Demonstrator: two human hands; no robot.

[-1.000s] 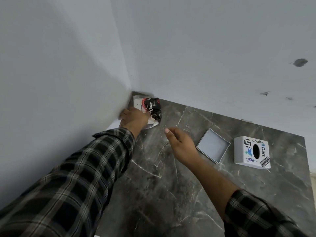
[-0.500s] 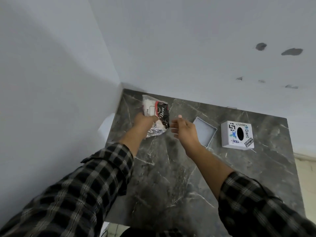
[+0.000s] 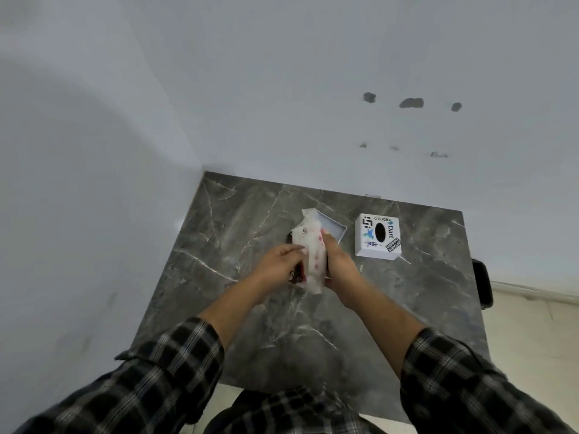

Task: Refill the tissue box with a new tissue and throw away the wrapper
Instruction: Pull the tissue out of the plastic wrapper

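A wrapped tissue pack [image 3: 311, 255], white plastic with red marks and a dark printed side, is held above the middle of the dark marble table [image 3: 407, 308]. My left hand [image 3: 279, 266] grips its left side and my right hand [image 3: 340, 266] grips its right side. Just behind the pack lies the shallow grey base tray of the tissue box [image 3: 335, 230], partly hidden by the pack. To the right stands the white tissue box cover [image 3: 378, 235] with stickers and a black oval slot on top.
The table sits in a corner, with white walls on the left and at the back. A dark chair edge [image 3: 482, 283] shows past the table's right side. Pale floor lies to the right and in front.
My left hand carried the pack from the back-left corner to the table's middle. My right hand closed onto the pack's right side. The view shifted back and to the right.
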